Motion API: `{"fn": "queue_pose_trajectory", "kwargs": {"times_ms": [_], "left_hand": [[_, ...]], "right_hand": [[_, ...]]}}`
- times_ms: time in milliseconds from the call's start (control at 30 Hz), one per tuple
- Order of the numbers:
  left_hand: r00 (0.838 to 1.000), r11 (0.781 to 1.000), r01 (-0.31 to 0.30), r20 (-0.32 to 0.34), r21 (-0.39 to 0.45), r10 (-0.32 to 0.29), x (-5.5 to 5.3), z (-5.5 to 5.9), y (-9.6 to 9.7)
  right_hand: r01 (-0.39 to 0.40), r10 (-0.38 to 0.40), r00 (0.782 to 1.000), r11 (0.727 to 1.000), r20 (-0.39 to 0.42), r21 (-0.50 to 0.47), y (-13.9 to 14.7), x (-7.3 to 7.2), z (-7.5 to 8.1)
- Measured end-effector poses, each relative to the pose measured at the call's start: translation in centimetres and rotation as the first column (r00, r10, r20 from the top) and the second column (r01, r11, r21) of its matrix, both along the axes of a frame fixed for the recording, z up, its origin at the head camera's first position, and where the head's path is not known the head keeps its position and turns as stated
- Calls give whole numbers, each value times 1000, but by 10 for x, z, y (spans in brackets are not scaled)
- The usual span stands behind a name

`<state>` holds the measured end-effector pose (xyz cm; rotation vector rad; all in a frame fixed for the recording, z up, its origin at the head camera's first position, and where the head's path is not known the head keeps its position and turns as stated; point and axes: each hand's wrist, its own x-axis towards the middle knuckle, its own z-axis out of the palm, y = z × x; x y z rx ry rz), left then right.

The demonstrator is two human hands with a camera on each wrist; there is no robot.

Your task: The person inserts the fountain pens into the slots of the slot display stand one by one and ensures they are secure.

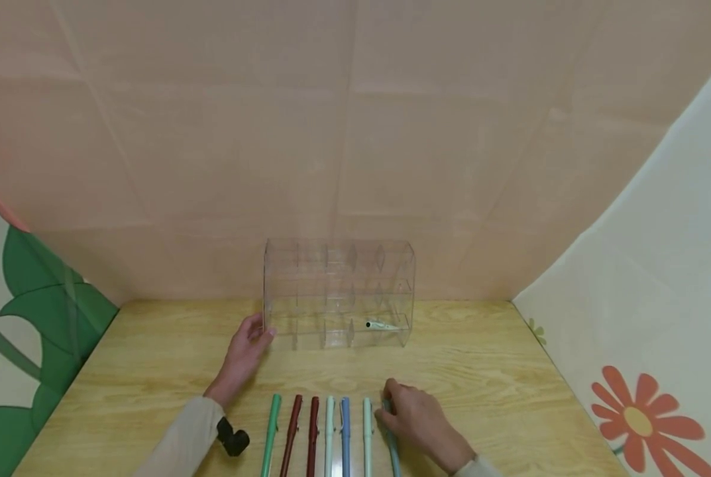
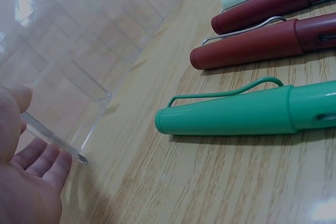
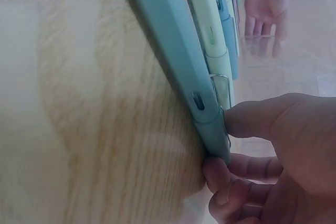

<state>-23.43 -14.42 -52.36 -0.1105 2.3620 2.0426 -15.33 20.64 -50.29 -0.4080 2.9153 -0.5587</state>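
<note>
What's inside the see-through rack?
One pale green pen, at the bottom right of the rack. The left hand covers a bit of the lower left edge, so I can't see behind there.

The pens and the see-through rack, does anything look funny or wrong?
One thing looks odd: a pale green pen lies sideways, low on the right in the clear rack, while the row of pens on the table points roughly towards it. I see nothing spilled or broken.

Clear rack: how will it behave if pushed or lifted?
Likely stiff: the clear rack keeps a straight, boxy shape. Probably light for its size, being thin-walled and hollow, though the pen inside may shift. Glare in the left wrist view suggests a smooth, possibly slippery surface.
</note>
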Motion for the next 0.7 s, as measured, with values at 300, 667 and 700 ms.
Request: {"fn": "queue_pose_trajectory", "kwargs": {"times_ms": [300, 667, 700], "left_hand": [[1000, 1000, 0, 2, -13, 0, -1, -2, 0], [1000, 1000, -1, 21, -19, 1, -2, -1, 1], [1000, 1000, -2, 24, -19, 2, -2, -1, 1]], "right_hand": [[44, -43, 999, 998, -13, 46, -3, -1, -1], [43, -42, 999, 999, 28, -30, 3, -2, 1], [44, -42, 998, 998, 36, -43, 3, -3, 1]]}}
